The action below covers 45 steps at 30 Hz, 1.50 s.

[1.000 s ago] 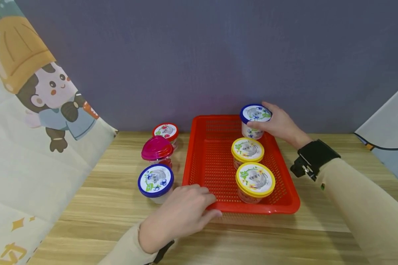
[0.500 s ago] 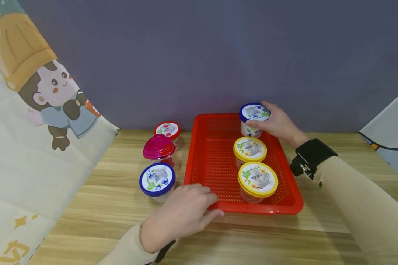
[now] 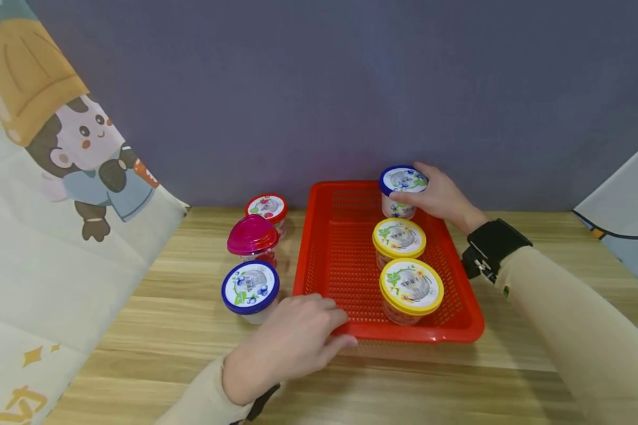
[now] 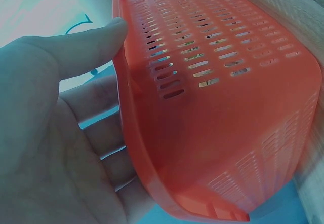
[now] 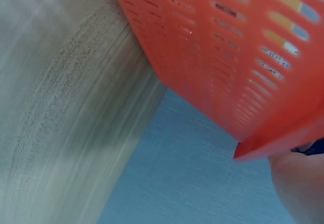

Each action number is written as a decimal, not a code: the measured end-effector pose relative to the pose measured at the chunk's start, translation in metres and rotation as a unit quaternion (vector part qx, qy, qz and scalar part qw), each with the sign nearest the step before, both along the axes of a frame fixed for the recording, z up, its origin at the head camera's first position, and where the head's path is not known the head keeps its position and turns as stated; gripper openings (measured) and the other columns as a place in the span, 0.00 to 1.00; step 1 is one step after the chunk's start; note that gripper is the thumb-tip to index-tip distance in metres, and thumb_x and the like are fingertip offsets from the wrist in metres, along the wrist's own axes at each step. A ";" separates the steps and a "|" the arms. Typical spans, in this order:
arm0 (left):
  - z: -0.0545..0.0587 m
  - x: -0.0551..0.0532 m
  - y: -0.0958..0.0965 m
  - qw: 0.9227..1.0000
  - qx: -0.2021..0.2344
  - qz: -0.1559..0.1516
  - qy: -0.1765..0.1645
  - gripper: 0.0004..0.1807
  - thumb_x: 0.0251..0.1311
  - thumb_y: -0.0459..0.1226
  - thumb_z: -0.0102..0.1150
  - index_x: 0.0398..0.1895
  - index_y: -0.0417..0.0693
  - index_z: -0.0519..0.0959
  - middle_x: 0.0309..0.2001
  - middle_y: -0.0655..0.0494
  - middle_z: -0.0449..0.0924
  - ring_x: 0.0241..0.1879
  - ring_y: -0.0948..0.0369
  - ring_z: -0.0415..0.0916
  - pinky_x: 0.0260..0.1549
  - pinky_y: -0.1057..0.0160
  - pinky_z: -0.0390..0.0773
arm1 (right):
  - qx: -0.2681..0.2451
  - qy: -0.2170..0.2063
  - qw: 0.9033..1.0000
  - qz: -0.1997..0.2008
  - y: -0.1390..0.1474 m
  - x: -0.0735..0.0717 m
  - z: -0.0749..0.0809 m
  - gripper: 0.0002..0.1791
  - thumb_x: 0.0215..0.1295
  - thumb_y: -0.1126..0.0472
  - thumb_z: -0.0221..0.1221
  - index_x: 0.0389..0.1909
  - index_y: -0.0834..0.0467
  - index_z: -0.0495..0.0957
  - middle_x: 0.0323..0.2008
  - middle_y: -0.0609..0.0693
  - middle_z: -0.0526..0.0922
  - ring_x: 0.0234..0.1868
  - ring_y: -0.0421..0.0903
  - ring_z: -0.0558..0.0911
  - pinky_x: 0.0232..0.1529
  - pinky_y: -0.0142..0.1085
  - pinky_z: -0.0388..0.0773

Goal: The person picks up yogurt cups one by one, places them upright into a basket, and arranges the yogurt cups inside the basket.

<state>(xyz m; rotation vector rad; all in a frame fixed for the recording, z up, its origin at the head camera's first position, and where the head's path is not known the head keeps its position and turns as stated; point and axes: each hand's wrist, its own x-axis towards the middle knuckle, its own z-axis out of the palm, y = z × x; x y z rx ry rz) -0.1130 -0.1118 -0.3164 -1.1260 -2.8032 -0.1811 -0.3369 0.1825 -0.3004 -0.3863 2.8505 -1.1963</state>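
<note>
In the head view my right hand (image 3: 440, 196) grips a blue-lidded tub (image 3: 399, 205) at the far right corner of the red plastic basket (image 3: 304, 254), thumb and fingers on either side of its lid. Two yellow-lidded tubs, a nearer one (image 3: 412, 287) and a farther one (image 3: 399, 239), stand upright in the basket along its right side. My left hand (image 3: 292, 345) holds the basket's near left corner. The left wrist view shows its thumb (image 4: 96, 46) at the rim and the other fingers partly behind it. Most of the right hand is hidden in the right wrist view.
Left of the basket, a blue-lidded tub (image 3: 251, 289), a clear tub with a domed pink lid (image 3: 252, 236) and a red-lidded tub (image 3: 267, 208) stand in a row on the wooden table (image 3: 170, 330). A grey-blue backdrop (image 3: 319, 88) rises behind the basket.
The right hand has shifted slightly left with the blue-lidded tub, within the basket's far right corner. The left hand keeps its hold on the basket, and the other tubs stay put.
</note>
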 end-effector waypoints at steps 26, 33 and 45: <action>0.003 -0.009 0.012 1.000 0.006 0.001 0.009 0.13 0.68 0.53 0.62 0.36 0.56 0.86 0.27 0.66 0.78 0.27 0.67 0.73 0.28 0.68 0.73 | -0.017 -0.015 0.999 0.029 0.010 -0.021 -0.004 0.62 0.63 0.37 0.65 0.81 0.61 0.38 0.80 0.63 0.46 0.77 0.63 0.53 0.74 0.60 0.51; 0.002 -0.012 0.015 1.000 0.007 0.008 -0.006 0.14 0.69 0.53 0.61 0.38 0.56 0.86 0.29 0.66 0.79 0.28 0.68 0.72 0.30 0.68 0.74 | -0.049 -0.027 0.997 0.043 0.014 -0.022 -0.002 0.60 0.65 0.38 0.65 0.82 0.58 0.36 0.81 0.59 0.42 0.79 0.63 0.50 0.73 0.58 0.53; 0.003 -0.016 0.018 1.000 0.006 0.018 -0.006 0.14 0.69 0.54 0.61 0.37 0.56 0.86 0.29 0.66 0.79 0.28 0.67 0.72 0.30 0.67 0.75 | -0.059 -0.035 0.996 0.060 0.030 -0.021 0.003 0.56 0.67 0.40 0.64 0.82 0.55 0.39 0.81 0.58 0.45 0.79 0.61 0.51 0.73 0.59 0.54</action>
